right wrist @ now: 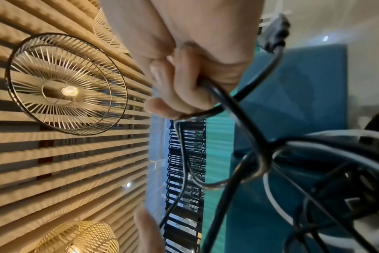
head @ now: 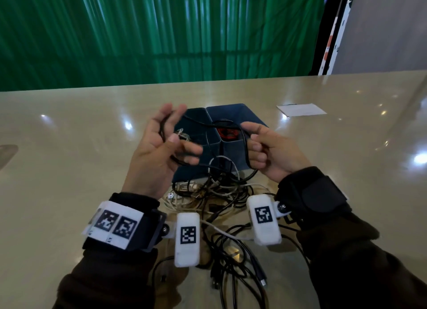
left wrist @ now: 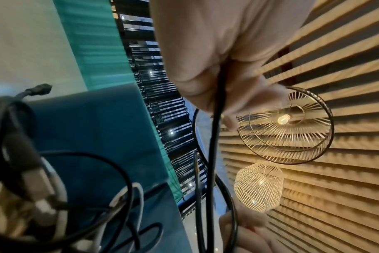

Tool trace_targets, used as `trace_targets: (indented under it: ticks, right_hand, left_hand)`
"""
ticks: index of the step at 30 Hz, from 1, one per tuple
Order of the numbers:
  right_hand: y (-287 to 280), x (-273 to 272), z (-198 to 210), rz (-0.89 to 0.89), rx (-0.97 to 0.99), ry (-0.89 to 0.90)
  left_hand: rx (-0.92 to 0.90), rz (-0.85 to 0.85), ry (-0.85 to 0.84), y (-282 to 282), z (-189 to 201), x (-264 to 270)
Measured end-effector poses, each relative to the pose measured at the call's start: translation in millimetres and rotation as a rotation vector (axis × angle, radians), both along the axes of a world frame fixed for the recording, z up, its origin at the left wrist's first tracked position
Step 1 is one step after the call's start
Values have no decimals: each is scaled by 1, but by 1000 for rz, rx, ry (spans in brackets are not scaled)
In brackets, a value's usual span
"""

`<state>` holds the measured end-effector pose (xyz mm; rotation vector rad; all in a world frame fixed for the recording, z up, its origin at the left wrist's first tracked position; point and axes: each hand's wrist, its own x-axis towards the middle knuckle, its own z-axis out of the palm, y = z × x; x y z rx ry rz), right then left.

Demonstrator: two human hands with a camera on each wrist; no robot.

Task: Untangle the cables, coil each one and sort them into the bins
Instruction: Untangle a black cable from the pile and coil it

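Observation:
A black cable point(head: 203, 123) runs between my two raised hands above the dark blue bins point(head: 233, 111). My left hand point(head: 169, 135) holds loops of it wound around the fingers, and the cable point(left wrist: 214, 137) drops out of that hand point(left wrist: 206, 77). My right hand point(head: 257, 144) grips the cable point(right wrist: 234, 109) in curled fingers point(right wrist: 173, 95), and from there it hangs down to the tangle. A tangle of black and white cables point(head: 215, 193) lies on the table in front of the bins. A red coil point(head: 227, 133) lies in one far compartment.
The bins point(left wrist: 93, 123) form a block of several compartments on a glossy beige table point(head: 69, 147). A pale cable bundle point(head: 183, 133) shows in the left compartment. More loose black cables point(head: 233, 262) lie near the front edge. A white sheet of paper point(head: 300, 110) lies far right.

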<state>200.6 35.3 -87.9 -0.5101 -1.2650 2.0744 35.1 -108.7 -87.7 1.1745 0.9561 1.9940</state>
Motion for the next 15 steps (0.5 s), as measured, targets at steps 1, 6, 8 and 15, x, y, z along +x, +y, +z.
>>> trace_targets:
  ticks: [1,6,8,15]
  right_hand:
    - [1,-1,1,-29,-28,41]
    - [6,3,4,-218,76,82]
    - [6,5,4,-293,204,26]
    - [18,18,6,-463,543,-133]
  left_hand:
    - [-56,52,29,2,-1,2]
    - [-240,20,-84,3,-2,-3]
    - [-285,-59,-114,0,1,-5]
    - [-459,-196,-73,-10,8,-14]
